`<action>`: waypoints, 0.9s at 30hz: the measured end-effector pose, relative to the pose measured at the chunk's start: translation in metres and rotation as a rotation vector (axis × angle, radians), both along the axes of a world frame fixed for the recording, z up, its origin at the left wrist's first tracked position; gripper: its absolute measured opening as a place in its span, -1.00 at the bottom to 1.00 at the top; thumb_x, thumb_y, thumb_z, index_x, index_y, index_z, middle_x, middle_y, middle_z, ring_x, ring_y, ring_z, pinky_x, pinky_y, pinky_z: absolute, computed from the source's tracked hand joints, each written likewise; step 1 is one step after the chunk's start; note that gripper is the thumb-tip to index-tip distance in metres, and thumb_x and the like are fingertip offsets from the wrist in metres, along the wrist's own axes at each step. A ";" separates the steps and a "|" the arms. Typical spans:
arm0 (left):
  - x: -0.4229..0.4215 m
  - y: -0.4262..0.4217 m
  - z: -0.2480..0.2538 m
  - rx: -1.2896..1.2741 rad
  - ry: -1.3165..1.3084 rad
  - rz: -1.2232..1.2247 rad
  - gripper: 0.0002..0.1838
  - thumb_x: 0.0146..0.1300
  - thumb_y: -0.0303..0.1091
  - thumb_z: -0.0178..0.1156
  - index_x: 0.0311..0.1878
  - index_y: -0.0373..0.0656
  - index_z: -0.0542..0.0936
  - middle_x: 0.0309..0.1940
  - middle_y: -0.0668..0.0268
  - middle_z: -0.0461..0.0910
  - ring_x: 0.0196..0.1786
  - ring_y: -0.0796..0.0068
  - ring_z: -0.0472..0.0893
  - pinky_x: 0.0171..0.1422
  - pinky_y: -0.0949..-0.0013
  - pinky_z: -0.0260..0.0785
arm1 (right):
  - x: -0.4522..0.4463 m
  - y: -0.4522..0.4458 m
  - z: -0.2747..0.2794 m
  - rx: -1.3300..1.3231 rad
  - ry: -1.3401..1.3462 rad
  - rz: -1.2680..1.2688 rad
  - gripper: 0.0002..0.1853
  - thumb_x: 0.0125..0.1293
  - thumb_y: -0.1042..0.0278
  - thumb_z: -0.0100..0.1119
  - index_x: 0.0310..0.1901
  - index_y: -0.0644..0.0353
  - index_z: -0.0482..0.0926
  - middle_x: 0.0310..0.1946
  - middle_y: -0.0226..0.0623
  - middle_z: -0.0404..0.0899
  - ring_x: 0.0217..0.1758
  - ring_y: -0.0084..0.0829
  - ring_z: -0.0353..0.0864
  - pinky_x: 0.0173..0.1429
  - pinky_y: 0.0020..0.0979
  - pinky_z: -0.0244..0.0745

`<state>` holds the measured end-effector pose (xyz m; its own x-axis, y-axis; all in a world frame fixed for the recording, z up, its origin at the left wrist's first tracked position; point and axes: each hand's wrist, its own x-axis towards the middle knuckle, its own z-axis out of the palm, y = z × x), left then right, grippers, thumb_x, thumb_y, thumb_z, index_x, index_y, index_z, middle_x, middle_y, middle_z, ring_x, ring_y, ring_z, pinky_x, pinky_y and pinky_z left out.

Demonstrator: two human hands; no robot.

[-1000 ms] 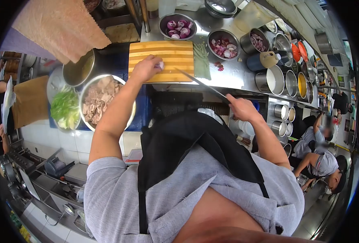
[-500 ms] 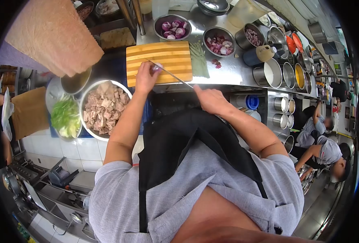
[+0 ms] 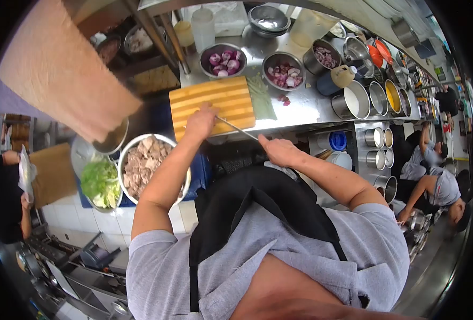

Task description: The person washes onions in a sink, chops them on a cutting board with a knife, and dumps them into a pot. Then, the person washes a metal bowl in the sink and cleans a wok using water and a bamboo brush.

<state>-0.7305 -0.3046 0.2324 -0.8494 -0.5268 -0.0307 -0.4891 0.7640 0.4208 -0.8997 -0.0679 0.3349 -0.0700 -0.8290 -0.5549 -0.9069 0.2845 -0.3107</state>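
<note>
My right hand (image 3: pixel 282 151) is closed around the handle of a knife (image 3: pixel 237 128), whose blade slants up and left over the striped wooden cutting board (image 3: pixel 236 95). On the board's lower part rests my left hand (image 3: pixel 201 122), fingers curled in close to the blade's tip. Whatever sits under those fingers is hidden. Just beyond the board stands a metal bowl of peeled red onions (image 3: pixel 225 63). A second bowl, to its right, holds red onion pieces (image 3: pixel 284 74). A green cloth (image 3: pixel 261 98) lies along the board's right edge.
White bowl of meat chunks (image 3: pixel 145 160) and a container of green leaves (image 3: pixel 100 178) stand at left. A large pale slab (image 3: pixel 65 74) hangs upper left. Pots (image 3: pixel 354 101) and a jug (image 3: pixel 336 80) line the right counter. Co-workers (image 3: pixel 444 186) are at far right.
The view has shifted, so board and bowls appear moved. My left hand has turned over the board; the onion piece seen at its fingertips is now hidden. The right hand keeps the knife.
</note>
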 end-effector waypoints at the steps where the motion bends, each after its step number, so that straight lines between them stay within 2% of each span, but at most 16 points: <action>1: -0.004 -0.005 0.004 -0.001 -0.079 -0.067 -0.64 0.20 -0.30 0.22 0.10 0.13 0.59 0.16 0.10 0.46 -0.06 -0.05 0.61 -0.01 0.00 0.50 | 0.000 0.000 -0.007 0.001 -0.022 -0.021 -0.64 0.22 0.53 -0.01 0.05 0.29 0.25 -0.34 0.18 0.64 -0.20 0.18 0.65 -0.13 0.09 0.51; 3: -0.006 -0.002 0.011 -0.019 -0.112 -0.105 -0.66 0.20 -0.30 0.22 0.07 0.13 0.61 0.13 0.10 0.47 -0.06 -0.06 0.61 -0.01 0.01 0.50 | 0.000 0.002 -0.028 -0.020 -0.046 -0.062 -0.64 0.22 0.52 -0.01 0.06 0.27 0.26 -0.30 0.17 0.64 -0.15 0.17 0.65 -0.11 0.09 0.51; 5: -0.009 0.002 0.014 -0.020 -0.124 -0.041 -0.68 0.21 -0.28 0.22 0.06 0.12 0.62 0.10 0.11 0.47 -0.08 -0.07 0.60 -0.01 0.02 0.50 | -0.001 0.001 -0.035 0.040 -0.066 -0.037 -0.62 0.21 0.51 0.01 0.07 0.25 0.26 -0.27 0.16 0.64 -0.10 0.15 0.65 -0.08 0.07 0.51; 9: -0.014 0.000 0.007 0.007 -0.120 -0.044 -0.69 0.22 -0.33 0.19 0.05 0.09 0.58 0.05 0.07 0.48 -0.04 -0.06 0.59 0.05 0.01 0.48 | -0.022 0.014 -0.019 0.019 -0.044 -0.054 -0.64 0.20 0.48 0.07 0.04 0.17 0.30 -0.26 0.08 0.65 -0.10 0.12 0.65 -0.11 0.04 0.51; 12: -0.023 -0.010 0.004 0.132 -0.142 -0.028 -0.67 0.16 -0.35 0.19 0.04 0.06 0.57 0.02 -0.02 0.47 -0.02 -0.07 0.57 0.09 0.02 0.46 | -0.052 0.047 0.018 0.046 -0.056 -0.064 -0.73 0.30 0.32 0.03 0.01 0.12 0.34 -0.28 0.05 0.66 -0.15 0.12 0.64 -0.16 0.05 0.48; 15: -0.038 -0.017 0.026 0.161 -0.079 0.049 -0.65 0.11 -0.35 0.20 0.02 0.04 0.56 -0.03 -0.09 0.47 -0.02 -0.10 0.56 0.12 0.02 0.45 | -0.079 0.086 0.028 0.075 -0.079 -0.151 -0.72 0.33 0.30 0.03 0.05 0.06 0.34 -0.32 0.09 0.64 -0.16 0.15 0.62 -0.14 0.10 0.44; 19: -0.087 -0.064 0.071 0.031 0.044 0.058 -0.60 0.10 -0.30 0.23 0.07 0.04 0.54 -0.02 -0.09 0.48 -0.03 -0.12 0.58 0.13 0.06 0.46 | -0.096 0.116 0.024 -0.021 -0.152 -0.320 -0.71 0.35 0.29 0.05 0.06 0.05 0.31 -0.36 0.11 0.62 -0.20 0.17 0.60 -0.15 0.12 0.41; 21: -0.118 -0.093 0.075 -0.064 0.022 0.067 -0.59 0.10 -0.18 0.26 0.06 0.06 0.60 -0.01 -0.07 0.55 0.03 -0.03 0.60 0.14 0.09 0.47 | -0.100 0.120 0.020 -0.061 -0.168 -0.372 -0.71 0.36 0.28 0.05 0.06 0.06 0.31 -0.36 0.11 0.62 -0.20 0.19 0.60 -0.16 0.12 0.40; 22: -0.131 -0.110 0.076 -0.064 0.023 0.064 -0.59 0.10 -0.18 0.26 0.06 0.06 0.60 -0.01 -0.07 0.55 0.03 -0.03 0.60 0.14 0.09 0.47 | -0.100 0.121 0.016 -0.108 -0.193 -0.387 -0.72 0.36 0.28 0.05 0.05 0.07 0.30 -0.36 0.11 0.61 -0.21 0.20 0.59 -0.16 0.13 0.39; 24: -0.160 -0.138 0.071 -0.010 -0.435 -0.212 -0.57 0.05 -0.10 0.32 0.00 -0.02 0.63 -0.17 -0.07 0.65 -0.02 0.15 0.66 0.06 0.10 0.50 | -0.101 0.122 0.007 -0.153 -0.247 -0.436 -0.72 0.36 0.29 0.05 0.04 0.09 0.29 -0.36 0.11 0.61 -0.21 0.22 0.57 -0.16 0.14 0.38; 25: -0.176 -0.144 0.067 0.003 -0.428 -0.209 -0.57 0.05 -0.10 0.32 0.00 -0.02 0.63 -0.17 -0.07 0.65 -0.02 0.15 0.66 0.06 0.10 0.50 | -0.100 0.124 0.002 -0.149 -0.280 -0.468 -0.72 0.36 0.29 0.05 0.04 0.11 0.29 -0.36 0.12 0.60 -0.21 0.24 0.56 -0.16 0.14 0.37; 27: -0.197 -0.152 0.060 0.034 -0.542 0.054 -0.59 0.13 -0.03 0.27 -0.02 -0.05 0.67 -0.19 -0.03 0.69 -0.01 0.25 0.69 0.04 0.08 0.52 | -0.096 0.130 -0.010 -0.129 -0.366 -0.520 -0.73 0.34 0.35 0.06 0.02 0.15 0.30 -0.31 0.16 0.59 -0.16 0.26 0.54 -0.14 0.10 0.40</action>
<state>-0.9271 -0.4565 0.2924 -0.6789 -0.5602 -0.4746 -0.6807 0.7225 0.1210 -0.9957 0.0620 0.3249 -0.3051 -0.7995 -0.5174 -0.4897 0.5977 -0.6348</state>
